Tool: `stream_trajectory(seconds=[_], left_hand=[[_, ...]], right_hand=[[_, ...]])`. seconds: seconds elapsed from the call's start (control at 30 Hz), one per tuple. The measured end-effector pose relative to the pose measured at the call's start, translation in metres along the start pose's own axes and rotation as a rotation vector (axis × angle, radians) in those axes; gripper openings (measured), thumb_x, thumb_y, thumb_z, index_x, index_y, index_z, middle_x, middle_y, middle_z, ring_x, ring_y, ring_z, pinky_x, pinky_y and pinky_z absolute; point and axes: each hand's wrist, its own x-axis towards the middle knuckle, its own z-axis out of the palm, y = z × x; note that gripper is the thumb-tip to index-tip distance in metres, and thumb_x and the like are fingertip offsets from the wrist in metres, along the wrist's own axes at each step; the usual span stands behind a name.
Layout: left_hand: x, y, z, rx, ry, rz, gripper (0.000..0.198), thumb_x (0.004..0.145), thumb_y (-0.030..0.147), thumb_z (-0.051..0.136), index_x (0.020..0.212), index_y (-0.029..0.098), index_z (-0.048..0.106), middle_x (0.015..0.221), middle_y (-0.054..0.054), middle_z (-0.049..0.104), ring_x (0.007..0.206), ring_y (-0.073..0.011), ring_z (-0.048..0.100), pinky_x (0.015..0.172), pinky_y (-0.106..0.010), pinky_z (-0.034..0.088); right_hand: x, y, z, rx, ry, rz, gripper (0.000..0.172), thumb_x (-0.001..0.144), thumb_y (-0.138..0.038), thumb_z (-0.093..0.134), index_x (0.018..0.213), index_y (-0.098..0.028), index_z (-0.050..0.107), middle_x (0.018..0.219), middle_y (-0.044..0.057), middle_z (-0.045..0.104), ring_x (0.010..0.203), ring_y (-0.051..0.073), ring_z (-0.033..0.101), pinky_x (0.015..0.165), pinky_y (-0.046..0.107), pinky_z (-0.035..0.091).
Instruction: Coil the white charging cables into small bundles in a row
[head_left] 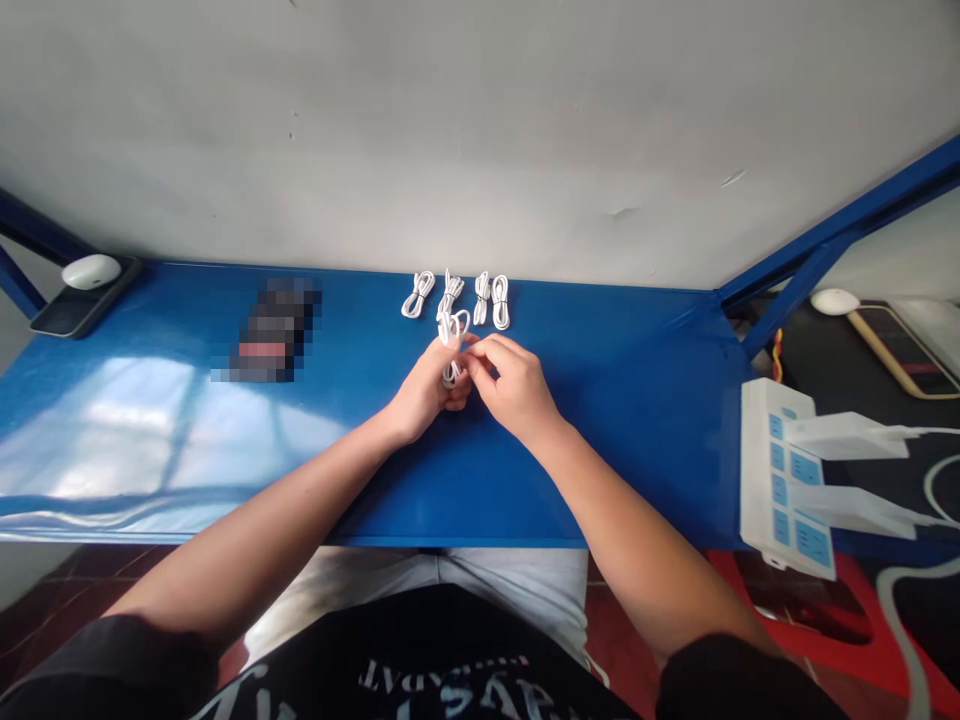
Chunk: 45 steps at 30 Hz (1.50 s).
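My left hand is closed round a bundled white cable, whose loops stick out above and below the fingers. The fingertips of my right hand are pinched together at the middle of this bundle, touching it from the right. Just beyond my hands, several coiled white cables lie in a row near the wall: one at the left, one partly behind the held bundle, and two close together at the right. Dark ties circle their middles. What my right fingertips pinch is too small to make out.
The blue table meets a grey wall. A blurred dark object lies left. A phone with a white mouse is at the far left. A white power strip with plugged-in chargers stands at the right edge.
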Motion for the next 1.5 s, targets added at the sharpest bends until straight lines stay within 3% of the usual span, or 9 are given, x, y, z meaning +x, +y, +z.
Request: stream_trajectory(seconds=[0.37, 0.6, 0.7, 0.87, 0.97, 1.1, 1.23, 1.37, 1.5], left_hand=[[0.003, 0.009, -0.012, 0.11, -0.052, 0.018, 0.035, 0.086, 0.043, 0.076, 0.104, 0.018, 0.059, 0.085, -0.002, 0.066, 0.074, -0.0156, 0.069, 0.068, -0.026, 0.052], [0.004, 0.008, -0.02, 0.158, -0.018, -0.009, 0.037, 0.08, 0.037, 0.083, 0.105, 0.013, 0.069, 0.094, -0.006, 0.071, 0.081, -0.0154, 0.069, 0.084, -0.035, 0.057], [0.004, 0.01, -0.021, 0.235, -0.043, 0.019, 0.038, 0.081, 0.037, 0.082, 0.107, 0.012, 0.071, 0.096, -0.007, 0.072, 0.083, -0.0158, 0.068, 0.083, -0.033, 0.056], [0.003, 0.015, -0.021, 0.312, -0.101, 0.082, 0.036, 0.079, 0.032, 0.085, 0.106, 0.011, 0.075, 0.091, -0.008, 0.073, 0.084, -0.0167, 0.067, 0.079, -0.029, 0.052], [0.003, 0.015, -0.022, 0.232, -0.11, 0.075, 0.033, 0.078, 0.029, 0.085, 0.104, 0.011, 0.077, 0.091, -0.009, 0.075, 0.083, -0.016, 0.067, 0.078, -0.028, 0.052], [0.004, 0.013, -0.025, 0.044, -0.08, -0.061, 0.029, 0.077, 0.026, 0.085, 0.101, 0.012, 0.077, 0.088, -0.008, 0.075, 0.079, -0.015, 0.068, 0.077, -0.029, 0.053], [0.006, 0.012, -0.026, -0.093, -0.01, -0.144, 0.025, 0.074, 0.021, 0.086, 0.095, 0.011, 0.077, 0.08, -0.006, 0.072, 0.073, -0.0135, 0.066, 0.073, -0.027, 0.053], [0.008, 0.012, -0.025, -0.166, 0.035, -0.166, 0.027, 0.073, 0.019, 0.086, 0.096, 0.009, 0.077, 0.08, -0.006, 0.072, 0.071, -0.0122, 0.065, 0.069, -0.024, 0.052], [0.007, 0.013, -0.024, -0.186, 0.027, -0.192, 0.025, 0.073, 0.02, 0.087, 0.093, 0.008, 0.076, 0.08, -0.006, 0.071, 0.07, -0.0107, 0.063, 0.067, -0.022, 0.051]], right_hand=[[0.003, 0.004, -0.014, -0.011, -0.083, 0.017, 0.024, 0.1, -0.02, 0.05, 0.078, -0.022, 0.059, 0.08, 0.004, 0.064, 0.077, 0.018, 0.06, 0.074, 0.031, 0.048], [0.003, 0.007, -0.021, -0.006, -0.148, 0.061, 0.028, 0.1, -0.027, 0.052, 0.075, -0.02, 0.062, 0.076, 0.004, 0.063, 0.07, 0.016, 0.056, 0.066, 0.03, 0.044], [0.002, 0.007, -0.024, 0.088, -0.209, 0.179, 0.031, 0.099, -0.034, 0.056, 0.074, -0.019, 0.065, 0.075, 0.004, 0.066, 0.066, 0.015, 0.058, 0.063, 0.03, 0.045], [0.004, 0.012, -0.023, 0.537, -0.341, 0.549, 0.04, 0.092, -0.053, 0.065, 0.077, -0.017, 0.068, 0.071, 0.002, 0.066, 0.054, 0.012, 0.059, 0.053, 0.027, 0.047], [0.006, 0.016, -0.02, 0.629, -0.354, 0.626, 0.042, 0.088, -0.057, 0.068, 0.077, -0.016, 0.068, 0.068, 0.0, 0.063, 0.05, 0.011, 0.056, 0.049, 0.026, 0.045], [0.006, 0.019, -0.017, 0.398, -0.209, 0.5, 0.038, 0.09, -0.052, 0.068, 0.074, -0.018, 0.067, 0.066, 0.0, 0.062, 0.054, 0.012, 0.054, 0.051, 0.026, 0.042], [0.004, 0.016, -0.02, 0.269, -0.047, 0.254, 0.019, 0.089, -0.038, 0.071, 0.095, -0.02, 0.074, 0.089, 0.005, 0.072, 0.075, 0.018, 0.065, 0.063, 0.03, 0.051], [0.003, 0.01, -0.025, 0.187, -0.051, 0.047, 0.012, 0.092, -0.028, 0.068, 0.096, -0.023, 0.077, 0.096, 0.006, 0.074, 0.081, 0.019, 0.067, 0.074, 0.035, 0.055], [0.004, 0.007, -0.025, 0.141, -0.061, -0.019, 0.012, 0.094, -0.027, 0.065, 0.094, -0.025, 0.078, 0.092, 0.006, 0.075, 0.082, 0.02, 0.068, 0.079, 0.037, 0.056]])
